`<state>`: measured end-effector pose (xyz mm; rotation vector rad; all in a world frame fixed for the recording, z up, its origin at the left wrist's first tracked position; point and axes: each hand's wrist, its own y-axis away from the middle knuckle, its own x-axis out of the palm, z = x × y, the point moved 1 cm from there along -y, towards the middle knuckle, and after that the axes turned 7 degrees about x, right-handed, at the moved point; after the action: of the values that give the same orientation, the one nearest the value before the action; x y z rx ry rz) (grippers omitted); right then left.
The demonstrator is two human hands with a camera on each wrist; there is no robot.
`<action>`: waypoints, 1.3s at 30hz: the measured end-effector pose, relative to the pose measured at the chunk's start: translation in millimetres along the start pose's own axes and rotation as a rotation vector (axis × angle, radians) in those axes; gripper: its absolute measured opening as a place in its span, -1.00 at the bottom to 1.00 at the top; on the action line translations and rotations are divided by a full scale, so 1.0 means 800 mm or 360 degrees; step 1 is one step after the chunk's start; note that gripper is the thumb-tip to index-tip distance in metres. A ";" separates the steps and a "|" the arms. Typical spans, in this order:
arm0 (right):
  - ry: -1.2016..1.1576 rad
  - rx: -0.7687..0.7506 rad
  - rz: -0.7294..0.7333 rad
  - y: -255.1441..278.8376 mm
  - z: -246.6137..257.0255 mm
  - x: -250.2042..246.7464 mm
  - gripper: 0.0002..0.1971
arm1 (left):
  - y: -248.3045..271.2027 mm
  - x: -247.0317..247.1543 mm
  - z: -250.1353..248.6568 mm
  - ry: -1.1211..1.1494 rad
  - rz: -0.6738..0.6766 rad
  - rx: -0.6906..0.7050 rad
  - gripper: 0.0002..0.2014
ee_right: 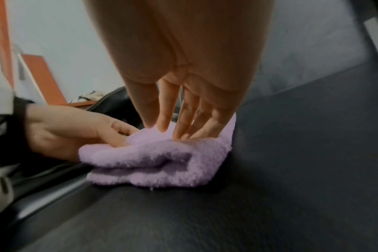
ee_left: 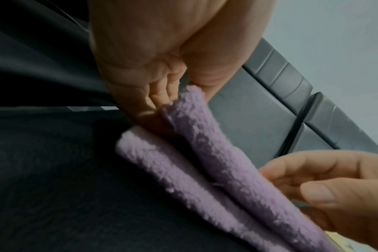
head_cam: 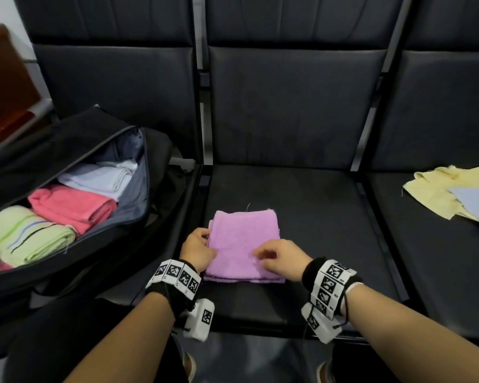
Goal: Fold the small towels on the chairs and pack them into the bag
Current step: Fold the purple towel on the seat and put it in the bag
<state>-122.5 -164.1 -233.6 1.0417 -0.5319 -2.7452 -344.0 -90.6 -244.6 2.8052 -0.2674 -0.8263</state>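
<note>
The folded lilac terry towel (head_cam: 244, 244) is lying on the near part of the middle black padded chair seat (head_cam: 315, 205), folded into a thick square of several layers. The left hand (head_cam: 197, 251) is gripping the towel's left edge, with the thumb on top and the fingers tucked between the layers, as the left wrist view shows. The right hand (head_cam: 281, 258) is resting on the near right part of the towel, its fingers (ee_right: 183, 122) straight and spread, pressing down on the top layer. To the left, the open black fabric bag (head_cam: 67, 150) is sitting on the neighbouring seat, holding a folded pale green striped towel (head_cam: 28, 236), a folded pink towel (head_cam: 72, 205) and a folded white towel (head_cam: 100, 179) side by side. On the right seat, an unfolded pale yellow towel (head_cam: 432, 192) is lying flat with a pale blue towel (head_cam: 476, 201) partly on top of it.
</note>
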 end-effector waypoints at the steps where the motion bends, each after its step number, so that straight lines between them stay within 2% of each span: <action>1: 0.0037 -0.0023 0.0007 0.002 -0.001 0.002 -0.69 | 0.000 0.001 0.001 -0.0089 -0.0042 0.0011 -0.54; 4: 0.0199 -0.0187 0.0035 0.004 0.003 0.004 -0.68 | -0.002 -0.001 -0.003 -0.0377 -0.0222 0.0155 -0.58; 6: 0.0394 -0.0258 0.0055 0.004 0.005 0.007 -0.69 | 0.001 0.002 -0.012 -0.0495 -0.0215 0.0336 -0.65; 9: 0.0786 -0.0253 0.0083 0.003 0.003 0.019 -0.68 | 0.014 0.018 -0.024 -0.0618 0.0143 0.0603 -0.74; 11: 0.0917 -0.0251 0.0074 0.000 0.000 0.027 -0.67 | 0.027 0.031 -0.030 -0.0779 0.0456 0.0594 -0.77; 13: 0.0932 -0.0243 0.0049 -0.004 -0.001 0.029 -0.71 | 0.033 0.037 -0.030 -0.1041 0.0621 0.0492 -0.53; 14: 0.0905 -0.0228 0.0041 -0.007 0.001 0.027 -0.75 | 0.034 0.038 -0.029 -0.1126 0.0636 0.0458 -0.40; 15: 0.0848 -0.0207 0.0033 -0.009 0.002 0.024 -0.78 | 0.034 0.039 -0.028 -0.1182 0.0632 0.0458 -0.35; 18: 0.0435 -0.0141 -0.0046 -0.014 0.005 0.007 -0.80 | 0.033 0.042 -0.025 -0.1302 0.0590 0.0551 -0.48; 21: -0.0081 -0.0058 -0.0155 -0.014 0.011 -0.010 -0.77 | 0.029 0.043 -0.020 -0.1439 0.0437 0.0654 -0.64; 23: -0.0174 -0.0032 -0.0177 -0.013 0.013 -0.014 -0.73 | 0.026 0.041 -0.021 -0.1371 0.0327 0.0709 -0.75; 25: -0.0051 -0.0071 -0.0142 -0.011 0.016 -0.011 -0.70 | 0.021 0.037 -0.023 -0.1218 0.0307 0.0703 -0.79; 29: 0.0735 -0.0172 -0.0077 -0.011 0.012 0.013 -0.51 | 0.015 0.026 -0.025 -0.1045 0.0346 0.0696 -0.82; 31: 0.0925 -0.0205 -0.0123 -0.015 0.009 0.018 -0.55 | 0.012 0.022 -0.023 -0.1067 0.0357 0.0782 -0.81; 33: 0.0776 -0.0157 -0.0173 -0.019 0.006 0.012 -0.67 | 0.010 0.017 -0.020 -0.1147 0.0340 0.0835 -0.84; 36: 0.0358 -0.0015 -0.0300 -0.020 0.001 -0.010 -0.79 | 0.003 0.006 -0.017 -0.1159 0.0376 0.0785 -0.93; 39: 0.0065 0.0021 -0.0358 -0.019 -0.006 -0.031 -0.86 | 0.001 -0.006 -0.023 -0.0731 0.0417 0.0617 -0.88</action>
<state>-101.5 -144.4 -227.6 1.2271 -0.4526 -2.9076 -338.1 -87.5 -227.2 2.7750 -0.9342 -1.4752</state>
